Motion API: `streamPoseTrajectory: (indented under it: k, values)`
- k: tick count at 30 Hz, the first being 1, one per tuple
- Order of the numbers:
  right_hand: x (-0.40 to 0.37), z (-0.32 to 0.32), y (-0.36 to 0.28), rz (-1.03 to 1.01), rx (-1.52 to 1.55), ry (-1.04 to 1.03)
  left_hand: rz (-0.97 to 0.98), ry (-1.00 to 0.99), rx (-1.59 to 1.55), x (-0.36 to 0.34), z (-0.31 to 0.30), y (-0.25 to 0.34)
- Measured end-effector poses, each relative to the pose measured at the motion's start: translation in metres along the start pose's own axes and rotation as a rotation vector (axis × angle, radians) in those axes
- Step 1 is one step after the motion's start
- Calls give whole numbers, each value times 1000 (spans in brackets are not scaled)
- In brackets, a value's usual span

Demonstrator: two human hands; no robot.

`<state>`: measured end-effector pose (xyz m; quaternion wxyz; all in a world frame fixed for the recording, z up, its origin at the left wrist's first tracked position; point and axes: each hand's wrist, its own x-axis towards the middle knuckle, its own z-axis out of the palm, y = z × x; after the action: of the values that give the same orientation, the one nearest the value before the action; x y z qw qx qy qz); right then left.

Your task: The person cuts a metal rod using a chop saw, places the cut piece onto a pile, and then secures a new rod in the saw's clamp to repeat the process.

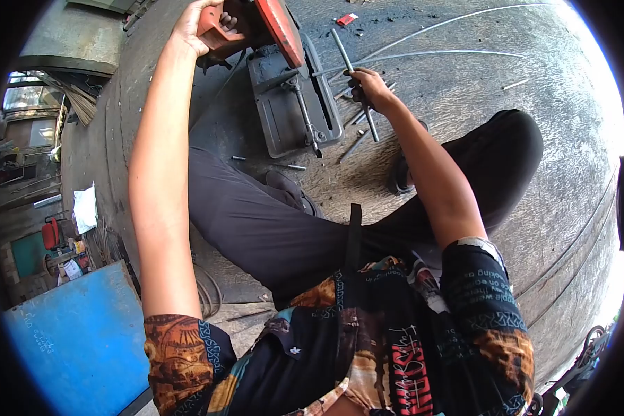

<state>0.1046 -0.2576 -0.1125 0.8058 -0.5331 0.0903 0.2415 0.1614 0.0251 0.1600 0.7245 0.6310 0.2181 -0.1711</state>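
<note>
At the top, my left hand [188,29] is closed around the red handle of a cut-off saw [281,31]. The saw's grey metal base [274,114] stands on the ground between my feet, with a clamp screw [304,111] along it. To the right of the base, my right hand [373,89] grips a short metal rod [341,47], which sticks out above and below my fingers. A long thin rod [437,53] runs from the saw toward the right. Several cut rod pieces [353,148] lie beside the base, partly behind my hand.
Two loose rod pieces [288,166] lie near my shoe [284,188]. A red packet [347,19] and another rod piece [514,84] are farther off on the ground. A blue panel [83,340] is at lower left, and a bicycle [589,353] at lower right.
</note>
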Motion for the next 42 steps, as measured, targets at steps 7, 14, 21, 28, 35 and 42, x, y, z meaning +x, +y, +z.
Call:
streamPoseTrajectory:
  k: [7,14,21,28,35,42]
  values:
    - [-7,7,8,-88,-214,31,173,-75,146,34,-39,-4]
    - [-17,13,27,-127,-526,136,1358,500,1409,14,-10,11]
    - [-28,23,18,-135,-783,101,1336,138,1972,-23,23,-13]
    - [-24,40,21,-138,-796,82,1282,131,1884,-26,27,-12]
    - [-40,36,25,-465,-946,158,1232,155,1850,-25,29,-12]
    - [-39,40,24,-569,-1131,206,1432,141,1833,-24,29,-11]
